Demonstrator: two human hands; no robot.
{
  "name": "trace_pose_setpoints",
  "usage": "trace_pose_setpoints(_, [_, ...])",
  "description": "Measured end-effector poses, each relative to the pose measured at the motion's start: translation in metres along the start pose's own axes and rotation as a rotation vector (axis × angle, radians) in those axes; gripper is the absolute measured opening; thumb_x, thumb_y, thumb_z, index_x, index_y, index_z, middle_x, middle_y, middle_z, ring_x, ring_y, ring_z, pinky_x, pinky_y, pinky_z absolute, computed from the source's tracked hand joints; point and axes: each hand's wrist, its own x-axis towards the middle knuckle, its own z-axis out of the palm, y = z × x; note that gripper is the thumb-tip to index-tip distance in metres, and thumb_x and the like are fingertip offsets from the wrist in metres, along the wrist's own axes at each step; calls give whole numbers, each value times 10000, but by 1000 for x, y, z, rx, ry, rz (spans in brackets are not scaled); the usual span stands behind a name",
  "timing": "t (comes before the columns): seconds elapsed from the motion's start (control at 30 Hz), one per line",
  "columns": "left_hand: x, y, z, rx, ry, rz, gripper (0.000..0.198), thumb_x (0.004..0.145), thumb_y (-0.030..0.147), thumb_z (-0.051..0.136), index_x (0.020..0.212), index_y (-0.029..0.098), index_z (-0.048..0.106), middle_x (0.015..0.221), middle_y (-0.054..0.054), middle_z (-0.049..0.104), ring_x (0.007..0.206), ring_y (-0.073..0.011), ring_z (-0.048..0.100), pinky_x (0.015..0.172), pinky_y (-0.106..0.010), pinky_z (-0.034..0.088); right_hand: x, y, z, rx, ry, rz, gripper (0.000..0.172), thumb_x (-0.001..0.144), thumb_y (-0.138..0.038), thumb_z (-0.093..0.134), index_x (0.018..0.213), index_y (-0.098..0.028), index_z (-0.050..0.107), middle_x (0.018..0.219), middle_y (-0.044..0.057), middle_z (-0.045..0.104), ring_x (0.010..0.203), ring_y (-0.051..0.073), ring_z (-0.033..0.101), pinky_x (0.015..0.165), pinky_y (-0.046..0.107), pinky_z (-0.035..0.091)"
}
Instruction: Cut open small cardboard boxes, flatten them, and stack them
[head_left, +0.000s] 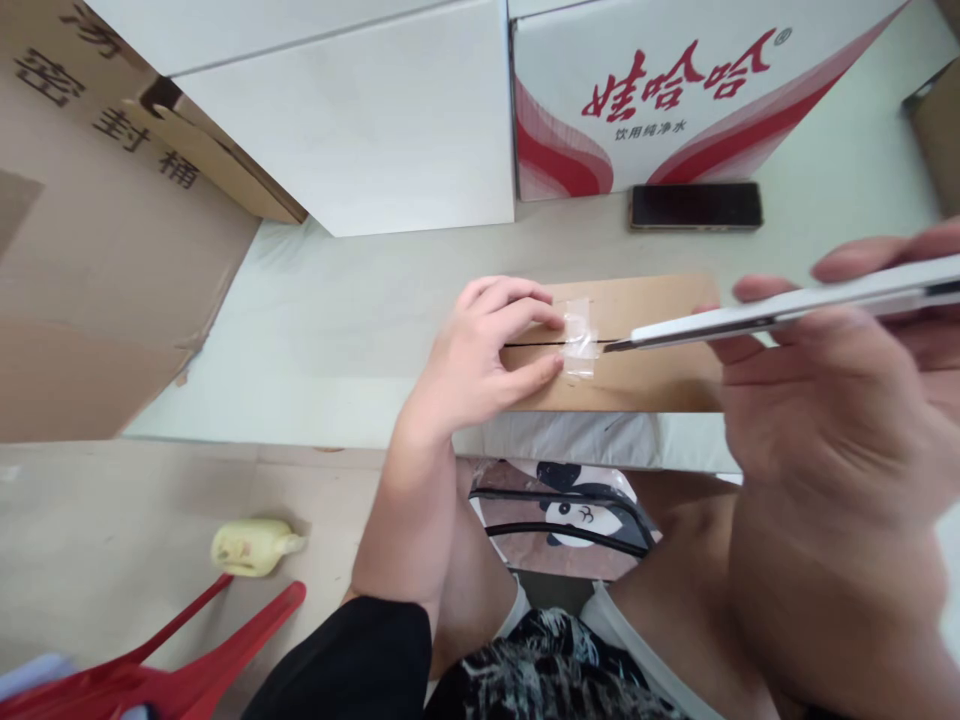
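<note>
A brown cardboard box [637, 300] lies at the table's front edge, with a dark seam running along its top. A short strip of clear tape [580, 338] crosses that seam. My left hand [487, 350] rests on the box's left part, thumb and fingers spread to either side of the seam, touching or nearly touching the tape. In my right hand [840, 370] is a white utility knife [750, 312]. Its dark blade tip points left and sits at or just above the seam, right beside the tape; whether it touches, I cannot tell.
Behind the box lie a black phone [696, 206], a white-and-red carton [652, 110] and a plain white box [375, 140]. A large brown carton [112, 250] stands at left. On the floor are a yellow bottle [251, 547] and a red plastic frame [202, 660].
</note>
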Motion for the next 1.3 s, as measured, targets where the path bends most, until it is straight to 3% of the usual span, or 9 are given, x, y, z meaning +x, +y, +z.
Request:
trace_pose_setpoints(0.1, [-1, 0, 1, -1, 8, -8, 226, 898, 384, 681, 1072, 244, 713, 1303, -58, 681, 1282, -279, 543, 1183, -466, 381, 5, 6, 12, 110, 36, -21, 254, 758, -110, 770, 874, -297, 643, 886, -67, 618, 805, 101, 706, 868, 340, 668])
trace_pose_setpoints(0.3, [-3, 0, 2, -23, 32, -3, 197, 904, 364, 686, 1061, 247, 714, 1293, -55, 687, 1278, -270, 544, 1178, -453, 386, 6, 10, 13, 259, -25, 39, 306, 734, -41, 762, 895, -278, 655, 835, -67, 694, 798, 109, 750, 795, 265, 680])
trace_pose_setpoints(0.6, [-2, 0, 3, 1, 33, 1, 216, 916, 396, 663, 1070, 257, 723, 1284, -57, 691, 1266, -276, 551, 1170, -464, 393, 1, 12, 15, 150, -33, 37, 312, 728, -106, 800, 908, -305, 641, 845, -68, 702, 855, 170, 769, 845, 384, 669])
trace_pose_setpoints(0.77, [-2, -2, 2, 42, 11, 64, 276, 937, 414, 631, 1139, 275, 758, 1298, -69, 669, 1267, -281, 541, 1174, -484, 386, -1, 13, 12, 67, -89, 47, 269, 796, -174, 785, 924, -320, 599, 890, -62, 678, 908, 175, 756, 966, 435, 634])
trace_pose_setpoints(1.07, [-2, -5, 4, 80, -5, 65, 309, 949, 418, 603, 1175, 300, 778, 1308, -70, 648, 1271, -285, 526, 1178, -498, 379, 0, 14, 13, 102, -68, 28, 348, 743, -19, 735, 918, -290, 605, 838, -68, 671, 825, 125, 729, 843, 308, 630])
trace_pose_setpoints(1.3, [-3, -5, 4, 69, 5, 72, 299, 938, 401, 628, 1173, 294, 780, 1311, -74, 655, 1282, -293, 525, 1178, -505, 380, -1, 18, 9, 12, -97, 57, 324, 799, -132, 770, 957, -336, 573, 898, -66, 658, 919, 154, 728, 945, 401, 629])
